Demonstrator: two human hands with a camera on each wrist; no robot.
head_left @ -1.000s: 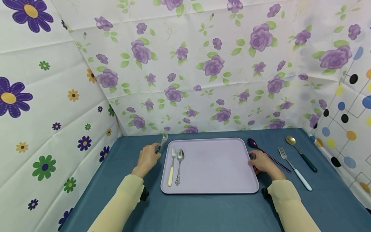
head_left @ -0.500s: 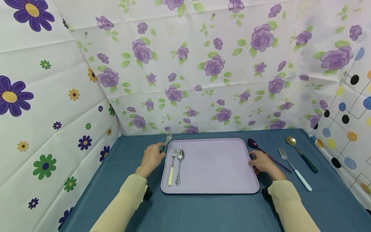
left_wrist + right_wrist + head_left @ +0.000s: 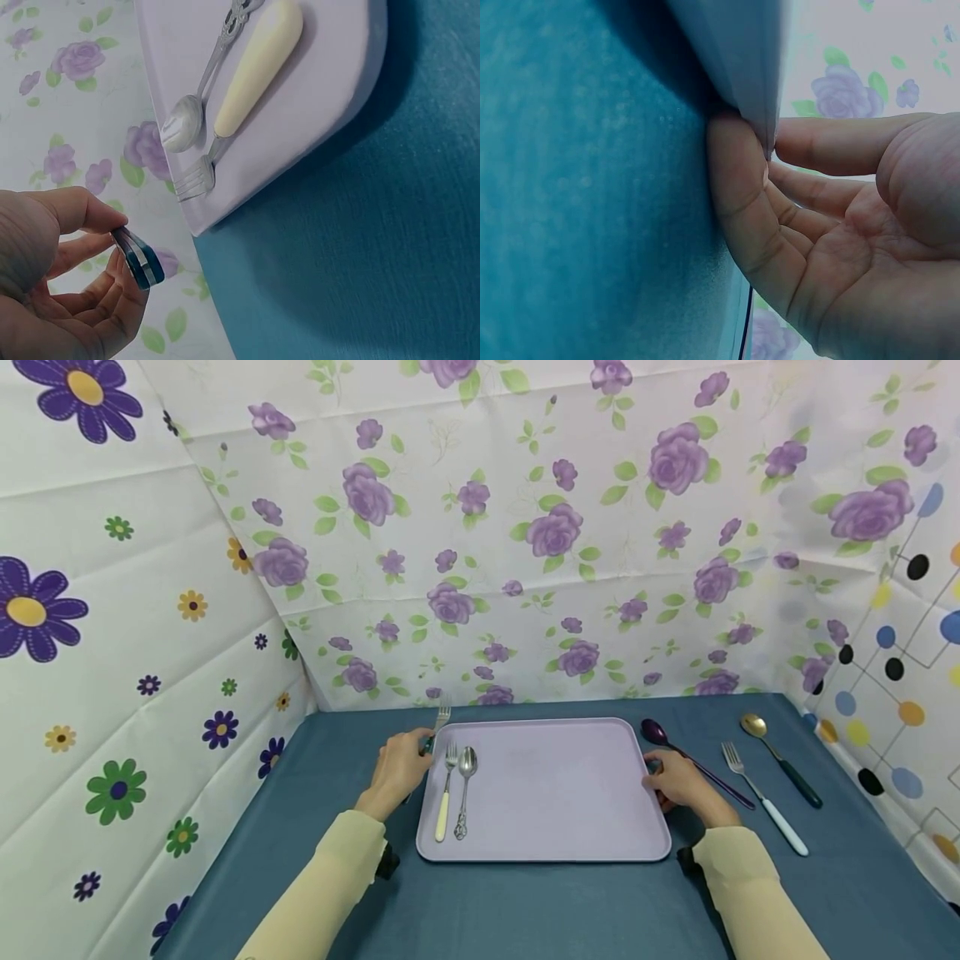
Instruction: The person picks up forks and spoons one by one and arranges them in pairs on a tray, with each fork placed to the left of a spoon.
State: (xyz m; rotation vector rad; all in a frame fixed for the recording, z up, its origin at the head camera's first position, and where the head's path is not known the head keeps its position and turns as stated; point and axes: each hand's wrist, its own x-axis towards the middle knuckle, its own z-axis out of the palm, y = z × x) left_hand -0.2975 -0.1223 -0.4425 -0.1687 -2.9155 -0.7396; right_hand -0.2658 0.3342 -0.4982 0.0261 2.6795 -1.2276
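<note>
My left hand (image 3: 400,769) pinches the dark green handle of a fork (image 3: 442,717) beside the tray's left edge, its tines pointing away. The left wrist view shows the handle's end (image 3: 139,259) between thumb and fingers. A pale lilac tray (image 3: 555,793) lies on the table. On its left side are a fork with a cream handle (image 3: 442,814) and a silver spoon (image 3: 467,763), side by side. At the tray's right edge, my right hand (image 3: 681,778) grips the rim, thumb on top and fingers below, as the right wrist view shows.
Right of the tray lie a dark purple spoon (image 3: 654,732), a fork with a white handle (image 3: 780,823) and a gold spoon with a green handle (image 3: 797,779). A blue cloth (image 3: 540,910) covers the table. Flower-patterned curtains (image 3: 510,635) rise behind and at the sides.
My left hand has moved a little to the right with the green-handled fork, closer to the tray. The right hand and the tray have stayed in place.
</note>
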